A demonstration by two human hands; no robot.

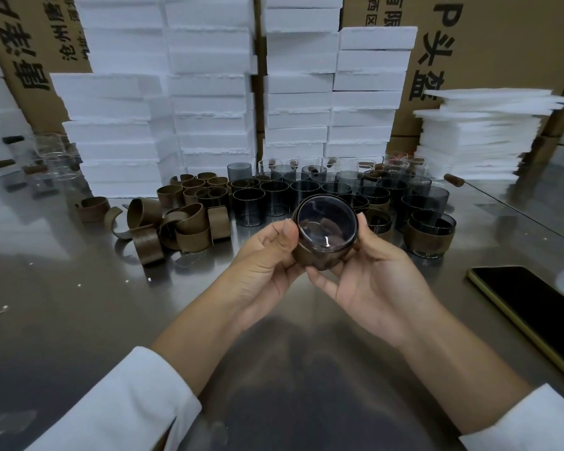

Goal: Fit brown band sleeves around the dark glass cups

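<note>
Dark glass cup (324, 229), held above the table in both hands and tilted so its open mouth faces the head camera. A brown band sleeve (302, 257) wraps its outer wall and shows most clearly at the lower left side.

The left hand (267, 258) grips the cup from the left, fingers curled underneath and thumb pressed near the rim against the sleeve. The right hand (372, 275) cradles it from the right and below, fingers curled round the far wall. Both hands are clamped on the cup.

The step appears to be seating the sleeve. To do it well, the band probably needs pushing evenly all round so it sits square to the rim, not skewed, with the right hand steadying the glass while the left thumb works the band along. The glass looks smooth, so a firm but gentle hold seems wise.

The surface is a shiny metal table (79, 304) that mirrors the arms. To the left lies a heap of loose sleeves (176, 222). Behind the hands stands a cluster of bare dark cups (306, 193). To the right sits a sleeved cup (432, 237). A dark phone (534, 307) lies at the right edge.

Behind the table rise stacks of white foam boxes (209, 92), a pile of white foam sheets (479, 131) and brown cardboard cartons (502, 43) with printed characters. Clear glasses (51, 154) stand at far left.
</note>
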